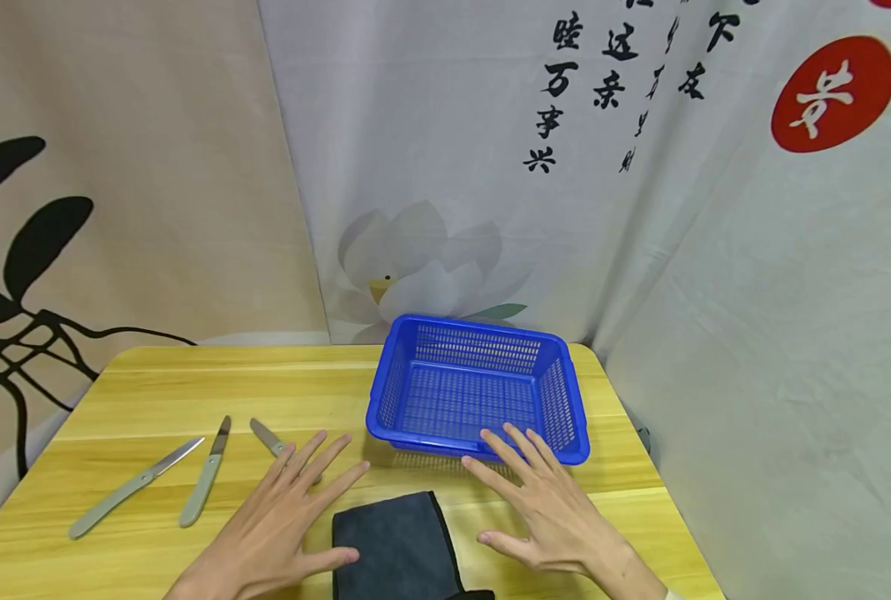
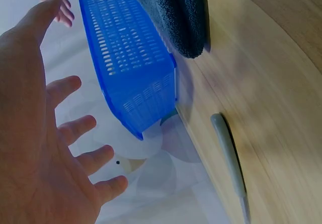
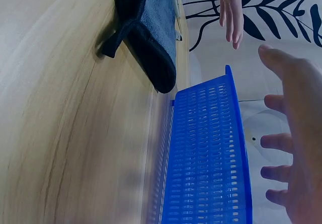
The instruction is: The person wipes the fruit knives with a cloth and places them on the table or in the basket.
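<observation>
Both hands hover over the table with fingers spread and hold nothing. In the head view my left hand (image 1: 287, 517) overlaps part of a knife (image 1: 267, 435) and the left edge of a folded dark grey cloth (image 1: 396, 546). My right hand (image 1: 538, 508) is to the right of the cloth, its fingertips overlapping the near rim of a blue plastic basket (image 1: 475, 400). Two more knives with pale green handles, one knife (image 1: 137, 487) and another knife (image 1: 207, 473), lie farther left. The left wrist view shows a knife handle (image 2: 229, 151) on the wood beside the cloth (image 2: 186, 22).
The light wooden table (image 1: 265, 375) ends at a hanging printed cloth backdrop (image 1: 430, 167) behind the basket. Another white cloth wall (image 1: 775, 333) runs along the right side. A dark strap (image 3: 113, 43) sticks out from the folded cloth.
</observation>
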Demonstrator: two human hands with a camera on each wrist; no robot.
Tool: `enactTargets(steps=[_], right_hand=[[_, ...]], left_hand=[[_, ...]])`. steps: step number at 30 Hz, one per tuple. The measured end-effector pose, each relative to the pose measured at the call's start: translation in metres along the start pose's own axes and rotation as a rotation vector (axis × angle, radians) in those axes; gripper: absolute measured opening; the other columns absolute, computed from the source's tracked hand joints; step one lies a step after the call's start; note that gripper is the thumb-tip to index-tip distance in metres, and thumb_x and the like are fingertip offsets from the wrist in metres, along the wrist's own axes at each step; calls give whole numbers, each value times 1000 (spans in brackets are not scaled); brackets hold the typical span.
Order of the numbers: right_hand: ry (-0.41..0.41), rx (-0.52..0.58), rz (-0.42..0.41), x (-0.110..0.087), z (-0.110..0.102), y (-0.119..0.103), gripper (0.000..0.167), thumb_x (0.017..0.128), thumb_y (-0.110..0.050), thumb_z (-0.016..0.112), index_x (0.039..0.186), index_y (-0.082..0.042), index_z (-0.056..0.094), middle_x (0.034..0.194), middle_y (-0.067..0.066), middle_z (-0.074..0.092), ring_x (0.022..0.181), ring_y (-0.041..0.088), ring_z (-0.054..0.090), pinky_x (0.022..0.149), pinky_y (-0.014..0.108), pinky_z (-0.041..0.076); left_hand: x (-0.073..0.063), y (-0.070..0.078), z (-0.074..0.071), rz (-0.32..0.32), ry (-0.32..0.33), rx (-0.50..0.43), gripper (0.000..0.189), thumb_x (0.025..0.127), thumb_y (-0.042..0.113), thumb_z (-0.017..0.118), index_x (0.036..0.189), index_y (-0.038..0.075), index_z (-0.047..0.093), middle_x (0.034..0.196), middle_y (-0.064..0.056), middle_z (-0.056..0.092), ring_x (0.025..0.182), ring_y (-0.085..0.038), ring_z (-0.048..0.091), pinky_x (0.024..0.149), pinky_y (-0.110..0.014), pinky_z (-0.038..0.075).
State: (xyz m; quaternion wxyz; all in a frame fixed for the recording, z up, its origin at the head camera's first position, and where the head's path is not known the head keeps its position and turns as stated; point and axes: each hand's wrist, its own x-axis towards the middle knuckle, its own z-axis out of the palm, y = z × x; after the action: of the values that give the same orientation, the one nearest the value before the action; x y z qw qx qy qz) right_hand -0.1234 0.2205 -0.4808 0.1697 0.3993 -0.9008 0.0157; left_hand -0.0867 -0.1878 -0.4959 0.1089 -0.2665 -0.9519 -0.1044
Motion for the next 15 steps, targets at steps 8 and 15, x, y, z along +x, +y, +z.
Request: enactTargets(steps=[8, 15], right_hand=[[-45, 24, 20, 0, -1, 0, 93, 101, -78, 64, 179, -44, 26, 188, 3, 30, 171, 41, 37, 139, 57, 25], [-19, 17, 13, 0, -1, -1, 93, 101, -78, 65, 179, -43, 28, 188, 4, 32, 170, 41, 38, 137, 60, 29]], left_hand=[[-1, 0, -1, -3, -6, -2, 94, 93, 83, 74, 172, 38, 48, 186, -3, 36, 168, -45, 40, 147, -49, -6], [-3, -2, 0, -3, 15, 15, 96, 92, 82, 76, 172, 37, 48, 186, -4, 35, 167, -45, 40, 138, -26, -24]])
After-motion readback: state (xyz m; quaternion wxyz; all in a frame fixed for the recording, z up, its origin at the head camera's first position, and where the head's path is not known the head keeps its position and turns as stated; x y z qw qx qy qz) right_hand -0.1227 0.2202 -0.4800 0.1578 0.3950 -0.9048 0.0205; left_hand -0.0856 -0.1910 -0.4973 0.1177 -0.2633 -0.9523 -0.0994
